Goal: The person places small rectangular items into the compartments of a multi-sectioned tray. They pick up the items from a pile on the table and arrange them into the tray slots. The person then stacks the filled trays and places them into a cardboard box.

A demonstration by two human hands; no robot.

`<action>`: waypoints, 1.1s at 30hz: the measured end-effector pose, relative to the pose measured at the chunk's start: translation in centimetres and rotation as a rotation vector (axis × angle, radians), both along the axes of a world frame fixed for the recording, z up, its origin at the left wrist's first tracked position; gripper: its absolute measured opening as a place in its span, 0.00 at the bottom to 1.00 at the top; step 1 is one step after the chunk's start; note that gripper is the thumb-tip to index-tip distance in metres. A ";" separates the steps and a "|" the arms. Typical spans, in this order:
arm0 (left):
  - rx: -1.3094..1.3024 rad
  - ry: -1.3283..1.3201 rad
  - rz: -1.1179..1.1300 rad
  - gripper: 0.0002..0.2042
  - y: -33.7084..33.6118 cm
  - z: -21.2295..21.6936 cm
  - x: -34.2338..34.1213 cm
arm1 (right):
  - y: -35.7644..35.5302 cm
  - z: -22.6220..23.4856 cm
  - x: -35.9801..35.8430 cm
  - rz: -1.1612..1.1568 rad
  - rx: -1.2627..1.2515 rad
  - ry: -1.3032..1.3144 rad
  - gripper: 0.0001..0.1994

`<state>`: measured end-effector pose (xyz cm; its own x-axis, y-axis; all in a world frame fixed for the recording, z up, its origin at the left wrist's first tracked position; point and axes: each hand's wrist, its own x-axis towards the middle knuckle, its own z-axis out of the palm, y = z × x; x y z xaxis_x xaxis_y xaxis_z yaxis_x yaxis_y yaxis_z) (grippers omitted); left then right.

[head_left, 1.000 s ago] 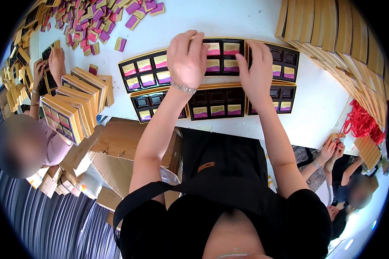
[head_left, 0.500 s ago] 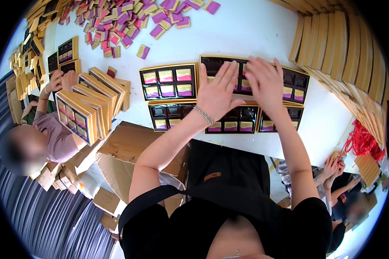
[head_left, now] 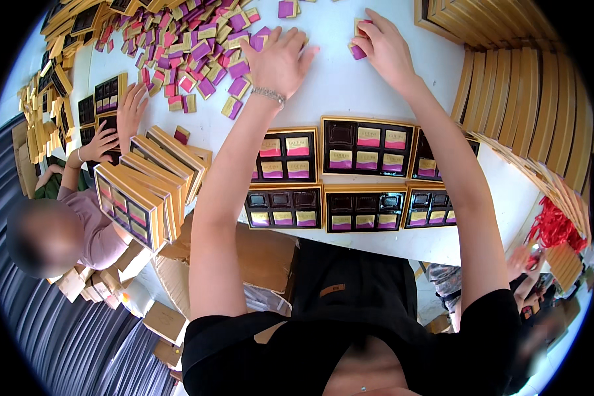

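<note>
My left hand (head_left: 277, 65) reaches to the right edge of a heap of small gold, pink and purple wrapped squares (head_left: 198, 49), fingers spread over it. My right hand (head_left: 388, 51), further right, has its thumb and fingers closed on wrapped squares (head_left: 359, 51) on the white table. Between my forearms and partly under them, shallow gold-rimmed boxes with dark compartment trays stand in two rows. The far middle box (head_left: 368, 173) holds gold-and-pink and gold-and-purple squares, with its far left compartment bare. In the near middle box (head_left: 364, 230), only the near compartments hold squares.
Gold boxes stand tightly packed along the right (head_left: 525, 112), with red ribbon (head_left: 551, 224) below them. At left, a person's hands (head_left: 133, 109) are near filled boxes (head_left: 138, 204) stacked on edge. Below the table edge sits an open cardboard carton (head_left: 261, 257).
Both my hands have moved from the boxes to the far side of the table, the left to the heap, the right onto squares. The far middle box now shows more squares.
</note>
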<state>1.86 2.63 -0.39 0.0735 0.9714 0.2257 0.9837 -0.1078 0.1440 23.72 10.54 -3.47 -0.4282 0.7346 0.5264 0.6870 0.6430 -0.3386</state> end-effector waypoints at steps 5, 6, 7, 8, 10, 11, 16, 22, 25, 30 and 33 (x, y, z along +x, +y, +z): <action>0.482 -0.318 -0.210 0.06 12.9 1.6 1.8 | -0.1 2.7 -4.6 -0.073 -0.229 -0.229 0.09; 0.419 -0.241 -0.112 0.07 15.3 0.1 1.1 | -0.3 2.8 -5.8 -0.057 -0.212 -0.222 0.10; 0.340 -0.187 -0.038 0.08 16.1 -0.4 2.1 | -0.7 2.4 -5.3 -0.071 -0.211 -0.227 0.11; 0.257 -0.142 -0.055 0.07 16.3 -1.0 2.4 | -0.9 2.2 -4.6 -0.063 -0.097 -0.183 0.13; 0.087 -0.053 -0.105 0.07 16.3 -2.0 3.1 | -1.1 1.9 -2.5 -0.057 -0.180 0.026 0.14; 0.210 -0.080 -0.136 0.07 16.1 -2.9 3.4 | -1.3 1.6 -1.3 -0.063 -0.222 0.130 0.14; 0.149 -0.089 -0.085 0.06 12.3 -1.5 5.3 | -1.1 1.1 4.0 0.083 -0.789 0.506 0.11; 0.011 -0.319 0.074 0.07 11.1 0.3 5.0 | -1.3 2.9 5.2 0.014 -0.616 0.263 0.15; -0.165 -0.204 0.061 0.09 13.8 -1.2 3.8 | -2.6 1.7 4.5 -0.020 -0.261 0.023 0.15; -0.166 0.302 0.021 0.15 14.2 -3.8 2.3 | -4.3 2.3 4.5 0.024 -0.307 -0.011 0.15; -0.260 -0.247 -0.001 0.16 9.9 1.0 2.0 | -6.3 4.1 6.2 0.043 -0.403 0.120 0.15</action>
